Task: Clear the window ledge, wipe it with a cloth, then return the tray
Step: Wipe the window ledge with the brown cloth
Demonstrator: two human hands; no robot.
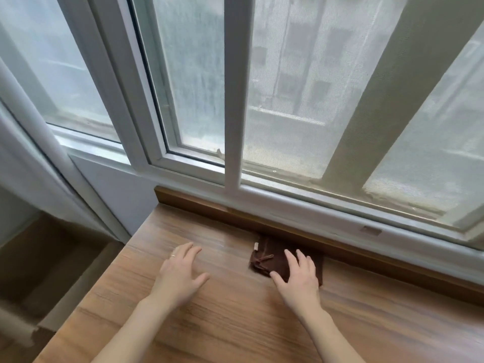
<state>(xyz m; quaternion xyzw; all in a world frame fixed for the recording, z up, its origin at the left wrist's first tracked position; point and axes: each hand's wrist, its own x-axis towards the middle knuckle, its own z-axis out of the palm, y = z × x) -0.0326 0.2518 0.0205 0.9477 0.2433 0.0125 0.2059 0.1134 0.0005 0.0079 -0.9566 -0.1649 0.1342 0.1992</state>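
1. Fingers (294, 259) of the right hand (298, 277) lie straight and slightly spread, flat on top of the cloth (267, 260); thumb extended to the left along the cloth's near edge. Nothing gripped, palm pressing down.
2. Fingers (187, 251) of the left hand (180, 275) are extended and relaxed, spread, resting on or just above the bare wood; contact cannot be confirmed. A ring (173, 256) sits on one finger. Hand holds nothing.
3. Cloth: dark brown, folded into a rough rectangle, lying on the window ledge (235, 323), its far edge touching the raised wooden strip (199, 203) at the back. A small pale tag (255, 246) at its upper left corner; any writing on it is too small to read. A loose fold or tie of the same fabric shows on its left half.
4. Ledge: wood-grain surface, light brown, extending from lower left to right. Left hand and cloth are well apart on it.
5. Window frame (233, 100): white, with a vertical bar rising just behind the cloth. Panes are misted or screened; blurred buildings beyond.
6. Small rectangular sticker (370, 230) on the lower frame rail, right of the cloth; no legible text.
7. Floor (52, 258), lower left, dark brown, below the ledge end.
8. Tray: not in view.
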